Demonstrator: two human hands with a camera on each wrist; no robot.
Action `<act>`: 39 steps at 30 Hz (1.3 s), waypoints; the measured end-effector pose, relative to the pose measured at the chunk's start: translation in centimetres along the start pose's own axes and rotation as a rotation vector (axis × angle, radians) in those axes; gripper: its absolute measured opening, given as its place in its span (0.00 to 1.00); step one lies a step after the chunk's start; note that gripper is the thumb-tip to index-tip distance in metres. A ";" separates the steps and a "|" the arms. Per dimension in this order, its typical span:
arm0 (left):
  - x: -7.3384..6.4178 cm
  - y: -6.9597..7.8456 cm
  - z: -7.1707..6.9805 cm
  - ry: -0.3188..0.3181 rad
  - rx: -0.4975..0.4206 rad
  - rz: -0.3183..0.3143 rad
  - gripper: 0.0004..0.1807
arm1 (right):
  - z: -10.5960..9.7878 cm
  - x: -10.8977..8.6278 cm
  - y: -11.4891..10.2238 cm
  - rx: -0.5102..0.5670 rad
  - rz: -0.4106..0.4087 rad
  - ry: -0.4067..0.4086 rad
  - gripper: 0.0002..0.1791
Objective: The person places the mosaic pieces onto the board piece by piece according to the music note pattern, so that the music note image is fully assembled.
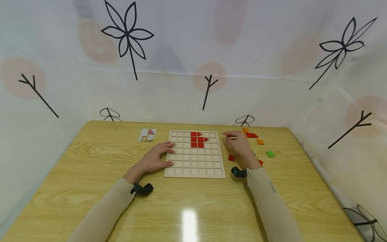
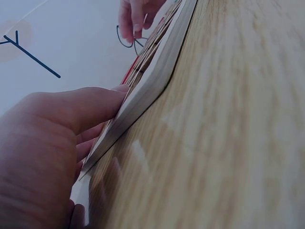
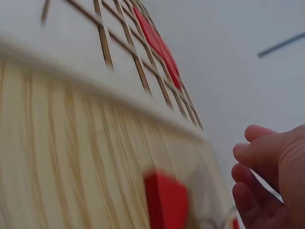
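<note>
A wooden grid board [image 1: 193,171] lies mid-table, with several red tiles [image 1: 198,145] set in its upper cells, some square and some pointed. My left hand [image 1: 155,158] rests at the board's left side, fingers spread over the rim and thumb along the edge. In the left wrist view that thumb touches the board's side [image 2: 143,98]. My right hand [image 1: 240,146] is just past the board's right edge, over the loose tiles, with fingers loosely bent. Nothing shows between those fingers [image 3: 245,152] in the right wrist view. A loose red tile [image 1: 231,157] lies between hand and board.
A small printed card [image 1: 147,134] with a coloured grid picture lies left of the board. Scattered at the right are a green tile [image 1: 270,154], an orange tile [image 1: 260,142], another orange one and several red tiles [image 1: 251,135]. A patterned cloth [image 1: 169,94] hangs behind the table.
</note>
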State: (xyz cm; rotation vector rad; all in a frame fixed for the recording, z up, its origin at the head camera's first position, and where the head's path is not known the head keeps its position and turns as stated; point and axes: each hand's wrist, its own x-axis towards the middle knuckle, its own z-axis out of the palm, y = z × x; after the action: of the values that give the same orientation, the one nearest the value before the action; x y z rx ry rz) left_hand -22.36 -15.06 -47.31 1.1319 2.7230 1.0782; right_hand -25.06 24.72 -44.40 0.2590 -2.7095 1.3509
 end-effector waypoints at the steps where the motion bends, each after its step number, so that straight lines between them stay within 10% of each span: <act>1: 0.0 0.0 0.0 0.000 -0.001 0.000 0.21 | -0.7 -0.2 0.5 -0.012 0.008 0.019 0.16; 13: 0.1 0.1 0.1 -0.003 -0.001 -0.007 0.21 | -5.9 -1.3 4.9 -0.133 0.124 0.104 0.23; 39: 0.0 0.2 -0.1 0.002 0.004 0.011 0.21 | -6.4 -2.1 3.4 -0.297 0.245 0.014 0.18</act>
State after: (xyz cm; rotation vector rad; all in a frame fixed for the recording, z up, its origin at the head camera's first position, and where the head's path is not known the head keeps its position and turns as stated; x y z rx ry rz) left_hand -22.21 -14.99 -47.10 1.1487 2.7245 1.0769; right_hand -23.58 32.10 -43.55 -0.1104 -2.9544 0.9676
